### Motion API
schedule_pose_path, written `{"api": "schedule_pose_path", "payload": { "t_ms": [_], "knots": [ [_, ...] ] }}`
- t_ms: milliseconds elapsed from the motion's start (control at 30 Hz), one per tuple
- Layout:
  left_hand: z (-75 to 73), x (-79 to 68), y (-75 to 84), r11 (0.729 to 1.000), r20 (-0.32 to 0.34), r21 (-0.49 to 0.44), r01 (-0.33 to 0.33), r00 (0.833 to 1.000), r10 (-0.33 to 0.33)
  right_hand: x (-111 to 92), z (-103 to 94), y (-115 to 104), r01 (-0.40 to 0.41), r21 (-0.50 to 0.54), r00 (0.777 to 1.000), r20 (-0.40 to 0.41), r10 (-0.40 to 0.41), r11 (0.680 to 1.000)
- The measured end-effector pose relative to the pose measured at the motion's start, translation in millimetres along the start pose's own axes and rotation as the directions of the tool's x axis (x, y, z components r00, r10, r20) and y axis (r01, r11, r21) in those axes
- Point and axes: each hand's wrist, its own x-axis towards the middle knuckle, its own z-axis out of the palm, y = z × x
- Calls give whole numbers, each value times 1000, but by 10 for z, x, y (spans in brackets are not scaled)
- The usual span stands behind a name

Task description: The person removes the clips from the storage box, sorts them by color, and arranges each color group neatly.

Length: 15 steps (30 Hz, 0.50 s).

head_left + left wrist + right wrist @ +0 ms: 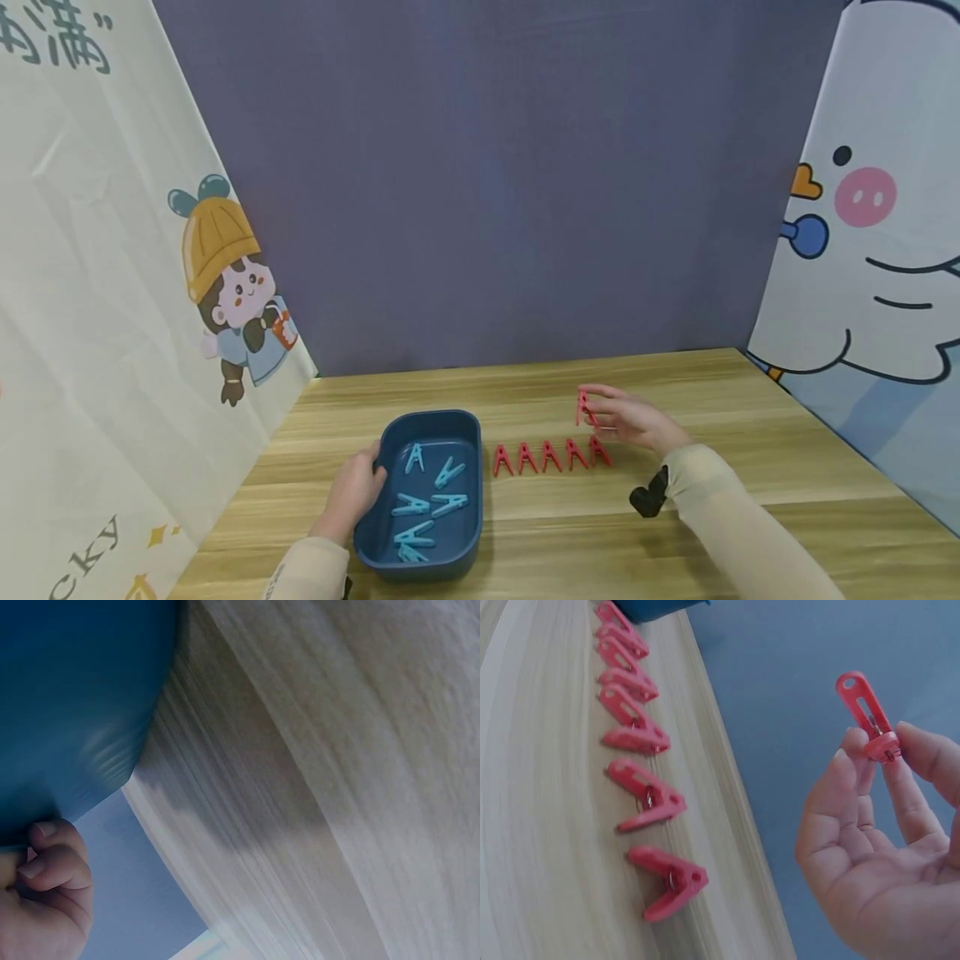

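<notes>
My right hand [637,422] pinches a red clothespin [866,712] by its head between thumb and fingertips, raised off the table with its legs pointing away from the palm. Several more red clothespins [549,456] stand in a neat row just in front of that hand, legs toward me. At the left, my left hand [352,492] grips the near left side of a dark blue plastic bin [480,500], fingers curled at its rim in the left wrist view. Inside the bin lie several light blue clothespins [448,503], scattered at different angles.
Everything is on a wood-grain table [570,550]. A grey-purple partition [510,183] rises along its back edge. Printed cartoon sheets flank it, a figure in a yellow hat [225,242] at the left and a white character [862,275] at the right.
</notes>
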Motion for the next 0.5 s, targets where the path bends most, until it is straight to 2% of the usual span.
{"api": "schedule_pose_path", "payload": {
  "t_ms": [500],
  "knots": [
    [24, 5, -8, 1000, -20, 1, 19, 1000, -18, -116, -277, 96, -27, -77, 997, -74, 21, 997]
  ]
}}
